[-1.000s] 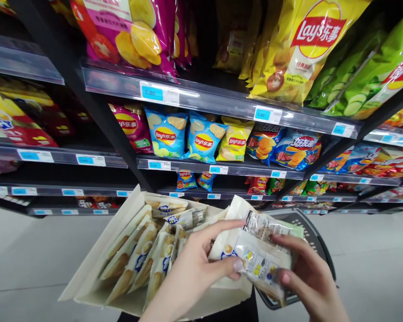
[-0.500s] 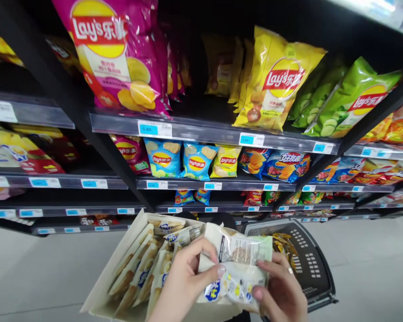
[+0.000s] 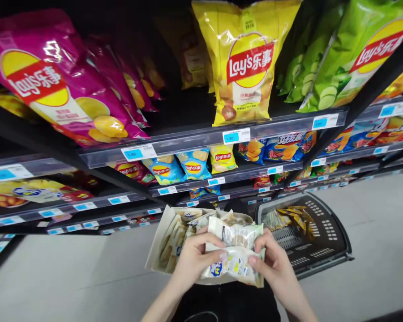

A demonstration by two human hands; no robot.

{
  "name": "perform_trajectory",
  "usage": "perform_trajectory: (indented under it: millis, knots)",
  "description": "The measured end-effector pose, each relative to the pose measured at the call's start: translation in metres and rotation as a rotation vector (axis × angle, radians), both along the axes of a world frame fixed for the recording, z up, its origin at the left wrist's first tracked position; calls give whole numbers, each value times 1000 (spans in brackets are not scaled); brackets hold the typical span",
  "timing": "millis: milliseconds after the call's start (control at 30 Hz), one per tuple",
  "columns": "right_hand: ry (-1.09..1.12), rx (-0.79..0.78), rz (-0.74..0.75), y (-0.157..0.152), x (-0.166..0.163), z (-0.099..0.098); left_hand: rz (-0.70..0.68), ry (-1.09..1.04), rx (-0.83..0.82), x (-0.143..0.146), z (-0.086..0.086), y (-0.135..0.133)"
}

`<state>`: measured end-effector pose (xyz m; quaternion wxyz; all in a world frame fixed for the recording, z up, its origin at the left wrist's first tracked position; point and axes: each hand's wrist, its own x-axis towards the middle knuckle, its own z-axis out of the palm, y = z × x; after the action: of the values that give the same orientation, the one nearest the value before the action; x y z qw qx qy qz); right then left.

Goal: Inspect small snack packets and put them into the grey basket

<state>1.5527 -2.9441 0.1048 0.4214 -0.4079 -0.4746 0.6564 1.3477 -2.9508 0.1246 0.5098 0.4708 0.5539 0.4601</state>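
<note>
Both my hands hold a pale cracker packet (image 3: pixel 237 250) with a blue logo and printed text, over the near side of an open carton. My left hand (image 3: pixel 198 257) pinches its left side with thumb and fingers. On its right side, my right hand (image 3: pixel 272 255) grips with the thumb in front and fingers behind. The white carton (image 3: pixel 157 246) under the hands holds several similar packets (image 3: pixel 174 246) standing on edge. What supports the carton is hidden.
A dark shopping basket (image 3: pixel 332 223) with gold-coloured packets (image 3: pixel 298 219) stands to the right. Ahead are black shelves with price tags, carrying purple chip bags (image 3: pixel 60 85), a yellow chip bag (image 3: pixel 245 62), green chip bags (image 3: pixel 356 62) and smaller blue bags (image 3: pixel 194 164). Grey floor (image 3: pixel 70 268) lies below.
The camera view has shifted and tilted, so the shelves and carton sit differently in it. My hands keep hold of the packet, and my right fingers have shifted slightly on its right side.
</note>
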Motion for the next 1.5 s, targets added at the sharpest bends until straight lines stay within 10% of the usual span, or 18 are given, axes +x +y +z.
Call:
perform_trajectory:
  millis: [933, 1500]
  knots:
    - [-432, 244, -60, 37, 17, -3, -224, -10, -94, 10, 10, 42]
    - [-788, 642, -68, 17, -6, -17, 13, 520, 13, 12, 22, 19]
